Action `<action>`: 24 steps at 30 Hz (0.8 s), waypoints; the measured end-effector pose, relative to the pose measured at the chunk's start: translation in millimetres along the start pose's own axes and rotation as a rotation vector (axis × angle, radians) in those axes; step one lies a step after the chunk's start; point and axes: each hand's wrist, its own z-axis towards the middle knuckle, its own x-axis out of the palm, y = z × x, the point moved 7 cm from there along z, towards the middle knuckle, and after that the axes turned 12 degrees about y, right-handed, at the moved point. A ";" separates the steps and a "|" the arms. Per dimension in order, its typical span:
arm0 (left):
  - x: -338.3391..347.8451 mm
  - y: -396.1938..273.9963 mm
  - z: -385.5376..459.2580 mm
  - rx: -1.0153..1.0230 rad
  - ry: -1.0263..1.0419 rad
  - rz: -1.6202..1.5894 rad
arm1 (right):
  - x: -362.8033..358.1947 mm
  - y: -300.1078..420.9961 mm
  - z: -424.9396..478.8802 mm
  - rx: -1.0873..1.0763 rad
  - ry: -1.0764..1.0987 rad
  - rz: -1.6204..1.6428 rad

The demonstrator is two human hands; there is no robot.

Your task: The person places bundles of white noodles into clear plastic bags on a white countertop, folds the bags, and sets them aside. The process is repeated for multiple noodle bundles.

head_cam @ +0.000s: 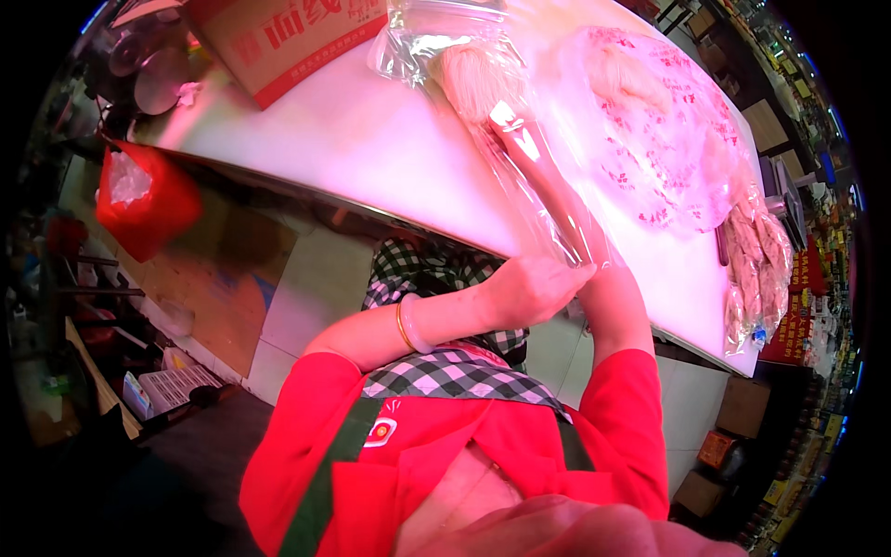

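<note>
My right arm reaches deep into a long clear plastic bag point(473, 150) above the white tabletop point(348, 167). At the far end of the arm, inside the bag, my right hand point(511, 124) holds a bundle of thin pale noodles point(477, 80); glare and the noodles hide its fingers. My left hand point(532, 289) pinches the near edge of the bag against my right forearm. Another small bundle of noodles point(619, 76) lies to the right on a clear plastic sheet with red print point(647, 167).
A printed cardboard carton point(285, 42) stands at the far left of the table. Clear-wrapped goods point(759, 271) lie at the right end. Below the left edge hangs a red plastic bag point(150, 202). Clear plastic packaging point(445, 21) sits at the far edge.
</note>
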 end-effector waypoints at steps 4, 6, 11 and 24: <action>3.3 2.0 -8.0 -0.004 0.017 0.028 | -19.1 4.8 0.1 -0.093 -0.061 -0.302; 0.7 5.8 -6.7 -0.017 0.020 0.044 | -26.2 14.1 -0.8 0.084 -0.067 -0.428; 1.5 11.9 -8.6 -0.053 0.083 0.050 | -12.2 27.5 -33.0 -0.118 -0.095 -0.627; -44.8 132.7 15.8 -0.082 0.028 0.584 | -31.9 90.1 -145.6 -0.279 -0.077 -0.721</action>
